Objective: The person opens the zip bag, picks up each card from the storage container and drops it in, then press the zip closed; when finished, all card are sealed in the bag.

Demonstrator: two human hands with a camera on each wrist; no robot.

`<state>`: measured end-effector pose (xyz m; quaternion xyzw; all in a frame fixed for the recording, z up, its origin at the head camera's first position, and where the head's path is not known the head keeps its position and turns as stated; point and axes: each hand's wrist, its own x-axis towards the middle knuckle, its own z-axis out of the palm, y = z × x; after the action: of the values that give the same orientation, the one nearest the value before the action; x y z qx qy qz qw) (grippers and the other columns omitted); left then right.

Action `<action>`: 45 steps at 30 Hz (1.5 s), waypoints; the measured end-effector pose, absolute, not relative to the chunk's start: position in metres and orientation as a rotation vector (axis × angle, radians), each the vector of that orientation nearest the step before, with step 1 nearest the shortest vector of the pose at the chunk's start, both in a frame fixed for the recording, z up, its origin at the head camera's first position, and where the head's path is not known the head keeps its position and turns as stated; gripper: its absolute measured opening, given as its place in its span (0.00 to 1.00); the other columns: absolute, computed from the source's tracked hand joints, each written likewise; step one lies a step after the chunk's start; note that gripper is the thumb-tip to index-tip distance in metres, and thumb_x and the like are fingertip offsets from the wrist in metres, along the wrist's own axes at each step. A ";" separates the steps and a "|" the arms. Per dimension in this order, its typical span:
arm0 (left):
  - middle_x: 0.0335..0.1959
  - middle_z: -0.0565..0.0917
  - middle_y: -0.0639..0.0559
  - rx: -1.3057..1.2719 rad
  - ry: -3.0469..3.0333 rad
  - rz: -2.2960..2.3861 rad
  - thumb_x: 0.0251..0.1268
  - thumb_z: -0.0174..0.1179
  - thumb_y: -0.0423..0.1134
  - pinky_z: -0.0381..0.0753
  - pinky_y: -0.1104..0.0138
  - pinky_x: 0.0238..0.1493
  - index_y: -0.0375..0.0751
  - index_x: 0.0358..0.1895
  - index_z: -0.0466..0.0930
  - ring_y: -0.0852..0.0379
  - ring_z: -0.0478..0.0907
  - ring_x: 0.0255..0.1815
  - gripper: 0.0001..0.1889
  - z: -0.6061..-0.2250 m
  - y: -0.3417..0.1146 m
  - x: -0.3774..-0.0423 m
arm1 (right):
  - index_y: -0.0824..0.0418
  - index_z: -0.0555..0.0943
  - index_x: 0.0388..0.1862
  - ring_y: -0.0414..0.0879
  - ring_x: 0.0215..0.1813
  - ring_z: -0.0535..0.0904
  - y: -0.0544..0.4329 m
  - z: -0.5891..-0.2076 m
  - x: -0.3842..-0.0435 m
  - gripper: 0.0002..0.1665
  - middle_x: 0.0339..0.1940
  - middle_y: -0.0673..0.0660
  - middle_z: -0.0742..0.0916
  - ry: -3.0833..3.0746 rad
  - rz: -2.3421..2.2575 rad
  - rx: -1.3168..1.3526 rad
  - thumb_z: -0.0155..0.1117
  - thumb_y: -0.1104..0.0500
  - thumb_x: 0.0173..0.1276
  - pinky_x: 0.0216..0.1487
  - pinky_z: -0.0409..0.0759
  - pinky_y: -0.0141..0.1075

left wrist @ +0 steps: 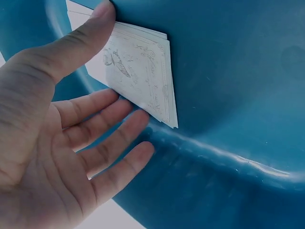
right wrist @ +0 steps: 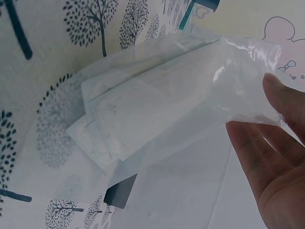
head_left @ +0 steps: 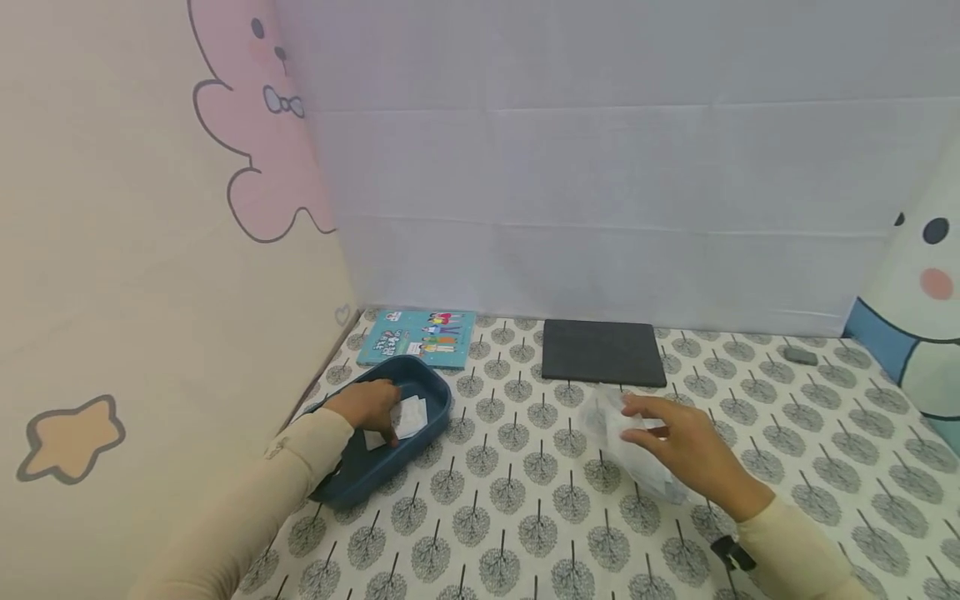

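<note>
My left hand (head_left: 365, 407) reaches into a dark blue plastic bin (head_left: 378, 481). In the left wrist view a small stack of white printed cards (left wrist: 143, 74) lies against the bin's inner wall. The thumb overlaps the top of the stack, while the loosely spread fingers are right at its lower edge. On the right, my right hand (head_left: 686, 442) pinches the edge of a translucent plastic bag (head_left: 637, 458) between thumb and fingers. Several white cards (right wrist: 152, 105) show through the bag in the right wrist view.
Behind the bin lies a light blue illustrated book (head_left: 420, 339). A flat black board (head_left: 602, 353) is at the back middle, and a small dark grey object (head_left: 800, 356) at the back right. A tree-patterned cloth (head_left: 525, 500) covers the table; fabric walls stand behind and at the left.
</note>
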<state>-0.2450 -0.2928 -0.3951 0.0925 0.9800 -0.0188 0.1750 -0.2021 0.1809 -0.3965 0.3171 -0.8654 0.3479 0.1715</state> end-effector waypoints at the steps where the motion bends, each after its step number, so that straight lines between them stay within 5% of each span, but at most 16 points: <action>1: 0.49 0.79 0.46 0.257 2.771 -0.048 0.40 0.82 0.54 0.80 0.50 0.48 0.36 0.57 0.80 0.48 0.79 0.45 0.40 -0.394 -0.293 -0.244 | 0.63 0.82 0.57 0.51 0.36 0.88 0.180 -0.397 -0.203 0.29 0.44 0.55 0.89 -2.454 0.990 0.898 0.78 0.68 0.54 0.37 0.85 0.37; 14: 0.44 0.78 0.47 0.255 2.756 0.067 0.42 0.82 0.49 0.79 0.51 0.47 0.36 0.50 0.83 0.51 0.76 0.42 0.31 -0.403 -0.304 -0.238 | 0.62 0.83 0.54 0.49 0.34 0.88 0.176 -0.401 -0.198 0.27 0.45 0.57 0.89 -2.460 1.025 0.912 0.78 0.67 0.54 0.35 0.85 0.34; 24: 0.46 0.81 0.44 0.327 2.830 0.223 0.45 0.81 0.45 0.80 0.54 0.46 0.29 0.56 0.79 0.51 0.77 0.42 0.36 -0.380 -0.302 -0.239 | 0.60 0.84 0.51 0.48 0.35 0.88 0.176 -0.397 -0.200 0.23 0.48 0.58 0.88 -2.509 1.007 0.882 0.77 0.66 0.56 0.35 0.85 0.35; 31: 0.57 0.75 0.38 0.386 2.913 0.175 0.51 0.76 0.44 0.79 0.53 0.43 0.31 0.62 0.76 0.47 0.76 0.46 0.35 -0.351 -0.284 -0.239 | 0.59 0.84 0.48 0.47 0.35 0.88 0.175 -0.397 -0.199 0.19 0.51 0.60 0.88 -2.513 1.007 0.883 0.77 0.66 0.56 0.36 0.85 0.37; 38: 0.66 0.71 0.40 0.489 2.959 0.155 0.57 0.71 0.48 0.80 0.51 0.48 0.38 0.67 0.73 0.46 0.78 0.55 0.36 -0.330 -0.247 -0.225 | 0.63 0.82 0.57 0.45 0.35 0.88 0.173 -0.399 -0.202 0.28 0.46 0.55 0.89 -2.487 1.022 0.935 0.78 0.66 0.56 0.36 0.84 0.34; 45: 0.58 0.75 0.47 0.667 2.987 0.159 0.57 0.72 0.48 0.78 0.57 0.37 0.44 0.61 0.76 0.54 0.77 0.42 0.29 -0.331 -0.208 -0.220 | 0.62 0.82 0.56 0.47 0.36 0.88 0.172 -0.398 -0.202 0.26 0.48 0.57 0.88 -2.501 1.038 0.922 0.77 0.65 0.58 0.37 0.85 0.34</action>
<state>-0.2197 -0.2079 -0.3306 0.2176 0.9739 0.0517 0.0383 -0.2016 0.1721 -0.3980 0.3190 -0.8657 0.3594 0.1398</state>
